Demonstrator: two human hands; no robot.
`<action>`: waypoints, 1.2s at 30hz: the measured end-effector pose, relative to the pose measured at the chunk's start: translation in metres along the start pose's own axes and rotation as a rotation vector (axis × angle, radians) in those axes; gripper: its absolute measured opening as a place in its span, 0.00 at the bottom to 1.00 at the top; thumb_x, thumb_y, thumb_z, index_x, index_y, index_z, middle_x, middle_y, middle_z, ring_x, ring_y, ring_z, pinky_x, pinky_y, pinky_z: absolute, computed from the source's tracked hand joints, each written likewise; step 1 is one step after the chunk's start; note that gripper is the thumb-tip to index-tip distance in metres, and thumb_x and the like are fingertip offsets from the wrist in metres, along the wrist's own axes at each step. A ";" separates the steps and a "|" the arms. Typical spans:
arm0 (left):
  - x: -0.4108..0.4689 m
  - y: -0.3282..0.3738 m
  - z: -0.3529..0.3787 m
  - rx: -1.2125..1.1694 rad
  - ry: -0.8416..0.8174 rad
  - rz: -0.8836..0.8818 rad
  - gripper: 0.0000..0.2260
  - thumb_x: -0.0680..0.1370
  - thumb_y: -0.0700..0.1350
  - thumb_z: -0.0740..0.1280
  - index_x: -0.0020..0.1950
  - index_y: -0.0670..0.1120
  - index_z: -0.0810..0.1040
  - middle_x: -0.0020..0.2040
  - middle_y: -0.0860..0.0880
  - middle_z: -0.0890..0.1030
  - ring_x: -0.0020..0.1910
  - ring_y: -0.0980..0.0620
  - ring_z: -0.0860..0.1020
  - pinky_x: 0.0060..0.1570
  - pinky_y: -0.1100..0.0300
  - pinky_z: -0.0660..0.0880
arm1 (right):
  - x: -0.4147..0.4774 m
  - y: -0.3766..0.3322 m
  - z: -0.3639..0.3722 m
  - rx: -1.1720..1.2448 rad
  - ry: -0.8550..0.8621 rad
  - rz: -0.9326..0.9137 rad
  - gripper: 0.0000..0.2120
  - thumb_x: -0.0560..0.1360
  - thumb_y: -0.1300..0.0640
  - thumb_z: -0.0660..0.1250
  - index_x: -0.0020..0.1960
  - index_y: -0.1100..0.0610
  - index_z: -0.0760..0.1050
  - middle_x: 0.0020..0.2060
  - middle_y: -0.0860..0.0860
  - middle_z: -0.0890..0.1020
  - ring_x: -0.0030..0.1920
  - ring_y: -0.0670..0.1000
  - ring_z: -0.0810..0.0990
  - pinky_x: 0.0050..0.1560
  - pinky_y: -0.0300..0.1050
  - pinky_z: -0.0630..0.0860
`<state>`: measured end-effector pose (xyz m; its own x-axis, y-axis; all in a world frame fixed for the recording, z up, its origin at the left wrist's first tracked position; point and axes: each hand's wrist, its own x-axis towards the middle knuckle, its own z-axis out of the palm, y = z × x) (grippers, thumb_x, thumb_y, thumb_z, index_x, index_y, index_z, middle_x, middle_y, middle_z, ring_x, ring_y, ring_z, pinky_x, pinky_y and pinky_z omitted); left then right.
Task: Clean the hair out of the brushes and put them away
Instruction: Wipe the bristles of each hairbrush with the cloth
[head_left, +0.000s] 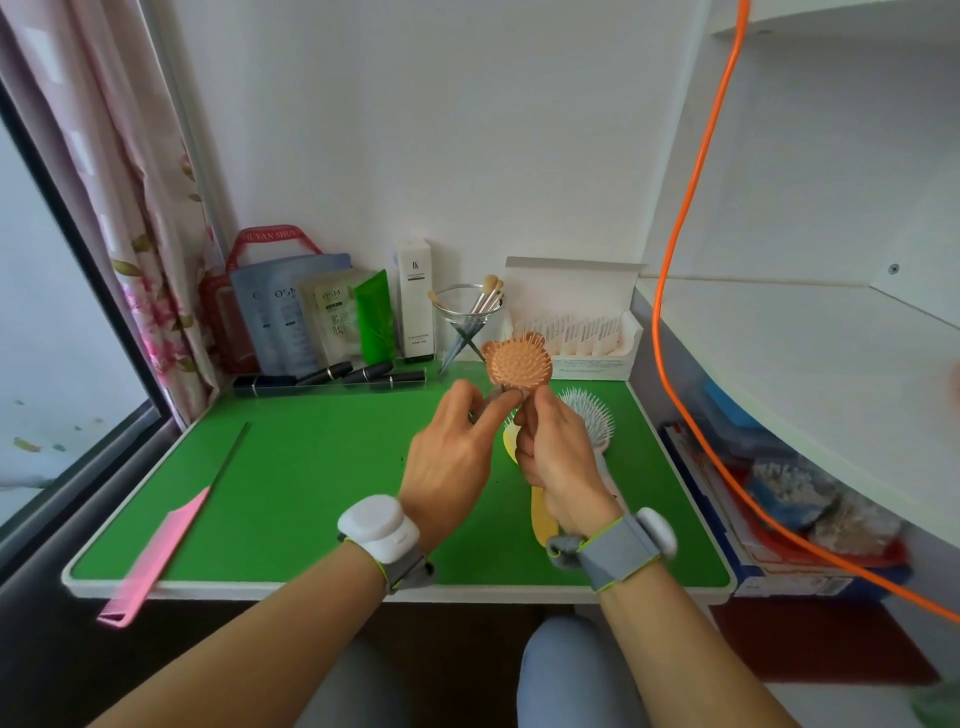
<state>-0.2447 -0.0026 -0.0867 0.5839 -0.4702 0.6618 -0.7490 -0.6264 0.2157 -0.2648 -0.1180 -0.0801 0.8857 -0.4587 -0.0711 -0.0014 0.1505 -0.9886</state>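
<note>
Peach brush (514, 366) upright above right grip (558, 457)

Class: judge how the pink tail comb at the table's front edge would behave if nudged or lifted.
The pink comb overhangs the table edge, so a nudge may tip it off. Thin and flat, it's probably light.

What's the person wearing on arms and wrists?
No sleeves on either forearm. The left wrist band is grey with lime-green edging and carries a rounded white module on top; the right wrist band matches, its white module at the outer side.
</note>
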 end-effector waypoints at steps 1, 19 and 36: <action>0.002 -0.001 -0.002 0.014 0.005 -0.008 0.23 0.71 0.32 0.68 0.64 0.46 0.76 0.44 0.41 0.71 0.39 0.43 0.73 0.21 0.58 0.67 | 0.000 0.000 0.000 -0.006 -0.003 -0.003 0.19 0.83 0.48 0.50 0.37 0.55 0.66 0.21 0.48 0.60 0.18 0.46 0.56 0.21 0.33 0.52; 0.020 -0.015 -0.004 -0.274 0.305 -0.202 0.11 0.79 0.37 0.62 0.59 0.40 0.79 0.44 0.46 0.70 0.31 0.62 0.68 0.36 0.73 0.68 | -0.001 0.003 -0.004 -0.090 -0.066 -0.019 0.19 0.82 0.49 0.53 0.36 0.56 0.67 0.20 0.47 0.61 0.18 0.45 0.56 0.19 0.33 0.53; 0.025 -0.033 -0.009 -0.178 0.256 -0.226 0.12 0.80 0.37 0.61 0.61 0.42 0.79 0.46 0.40 0.71 0.33 0.45 0.74 0.30 0.49 0.77 | -0.001 0.001 0.001 -0.181 -0.119 -0.094 0.19 0.81 0.50 0.55 0.35 0.58 0.69 0.19 0.47 0.62 0.18 0.45 0.58 0.19 0.34 0.54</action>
<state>-0.2079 0.0115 -0.0707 0.6604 -0.1477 0.7363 -0.6661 -0.5679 0.4835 -0.2654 -0.1160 -0.0811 0.9343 -0.3555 0.0284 0.0102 -0.0528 -0.9986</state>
